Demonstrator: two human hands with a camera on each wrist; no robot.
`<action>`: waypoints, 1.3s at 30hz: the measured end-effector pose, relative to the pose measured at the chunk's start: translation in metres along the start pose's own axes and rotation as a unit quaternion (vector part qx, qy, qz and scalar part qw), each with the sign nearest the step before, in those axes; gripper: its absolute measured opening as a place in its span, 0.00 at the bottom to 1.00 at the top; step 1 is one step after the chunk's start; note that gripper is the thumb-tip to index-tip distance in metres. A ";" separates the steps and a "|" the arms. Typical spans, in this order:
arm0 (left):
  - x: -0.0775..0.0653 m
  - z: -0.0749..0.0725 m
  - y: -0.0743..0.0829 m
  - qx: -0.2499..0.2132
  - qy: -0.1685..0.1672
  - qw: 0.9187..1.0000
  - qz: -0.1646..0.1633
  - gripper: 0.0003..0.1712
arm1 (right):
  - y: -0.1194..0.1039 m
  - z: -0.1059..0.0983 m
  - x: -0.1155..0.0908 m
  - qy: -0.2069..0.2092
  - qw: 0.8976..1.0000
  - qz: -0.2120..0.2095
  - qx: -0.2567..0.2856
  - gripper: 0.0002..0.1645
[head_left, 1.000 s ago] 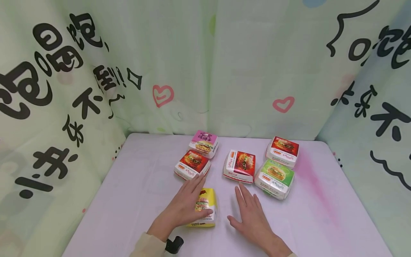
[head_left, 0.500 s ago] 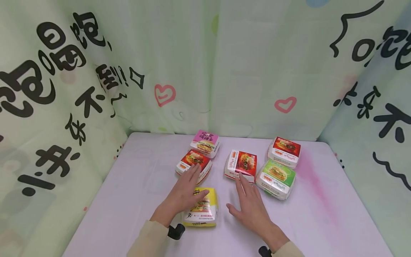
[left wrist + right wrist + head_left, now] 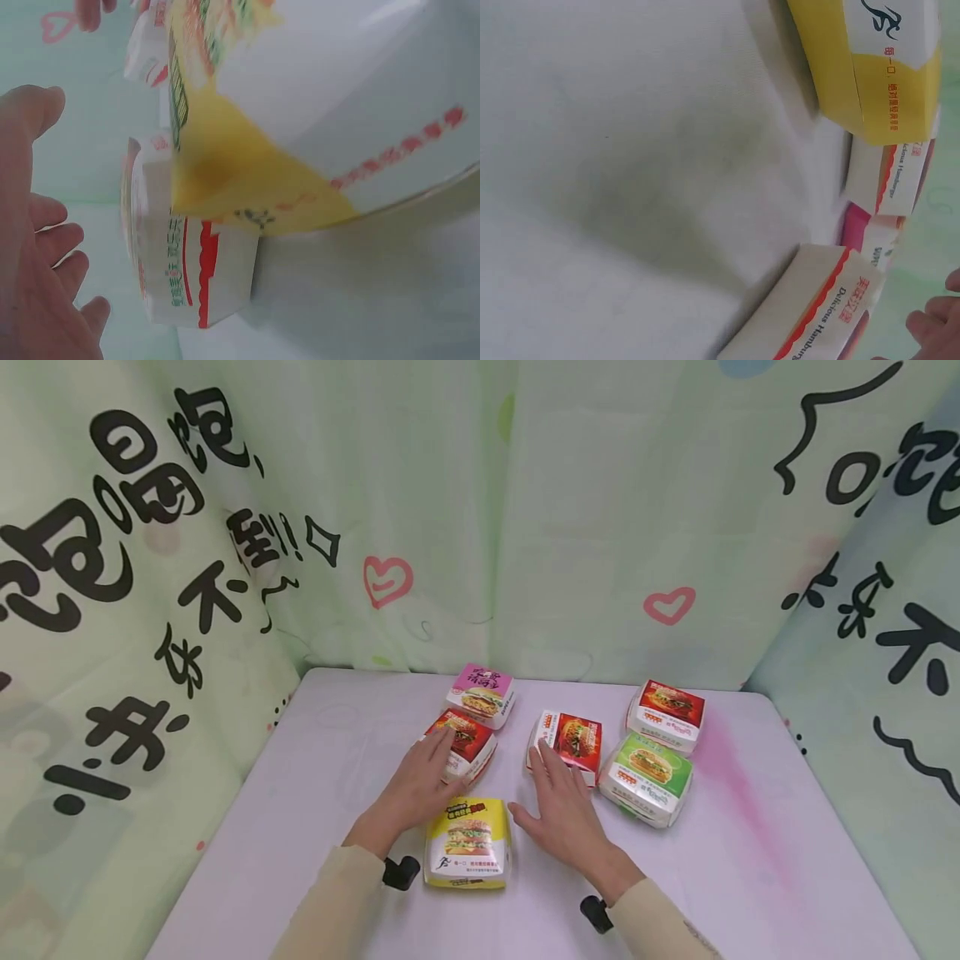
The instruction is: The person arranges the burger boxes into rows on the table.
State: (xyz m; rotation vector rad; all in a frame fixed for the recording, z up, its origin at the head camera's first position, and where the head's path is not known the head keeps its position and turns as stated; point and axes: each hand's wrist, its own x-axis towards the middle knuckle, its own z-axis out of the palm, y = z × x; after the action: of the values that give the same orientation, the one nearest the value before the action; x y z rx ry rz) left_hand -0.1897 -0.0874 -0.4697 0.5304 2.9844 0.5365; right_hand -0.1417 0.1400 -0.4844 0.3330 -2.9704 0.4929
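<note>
My left hand [image 3: 408,789], fingers extended, reaches over the near left corner of a red-topped burger box [image 3: 472,742]. In the left wrist view that hand [image 3: 37,225] is held above the box's white side [image 3: 199,270]. A yellow and white burger box [image 3: 467,847] lies closest to me, between my forearms. With fingers spread, my right hand [image 3: 562,810] overlaps the front left of a second red-topped box [image 3: 581,745]. Its fingertips [image 3: 930,319] show at the edge of the right wrist view, beside a box's printed side [image 3: 821,311]. Neither hand grips anything.
A pink-topped burger box [image 3: 482,693] sits behind the left red one. At right, a green-topped box [image 3: 648,772] stands before another red box [image 3: 667,714]. The pale table [image 3: 322,760] ends at curtains [image 3: 600,527] with black lettering on the back and sides.
My left hand has moved forward and left, from above the yellow box to the left red box, uncovering the yellow top. My right hand has shifted slightly left and forward over the middle red box.
</note>
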 end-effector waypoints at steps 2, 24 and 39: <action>0.003 -0.003 -0.003 -0.008 0.001 1.000 -0.007 0.48 | -0.003 -0.001 0.005 -0.003 1.000 0.002 0.000 0.54; 0.031 -0.010 -0.029 -0.053 -0.044 0.995 -0.073 0.43 | -0.036 0.018 0.052 -0.063 0.997 0.045 0.027 0.54; 0.037 -0.005 -0.045 -0.082 -0.074 0.991 -0.077 0.38 | -0.054 0.028 0.068 -0.065 0.997 0.039 -0.010 0.60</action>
State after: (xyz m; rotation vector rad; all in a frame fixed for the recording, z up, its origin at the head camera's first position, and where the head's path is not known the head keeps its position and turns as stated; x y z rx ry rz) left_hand -0.2396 -0.1161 -0.4813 0.3078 2.7787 0.6890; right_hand -0.1975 0.0677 -0.4846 0.2575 -3.1217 0.4669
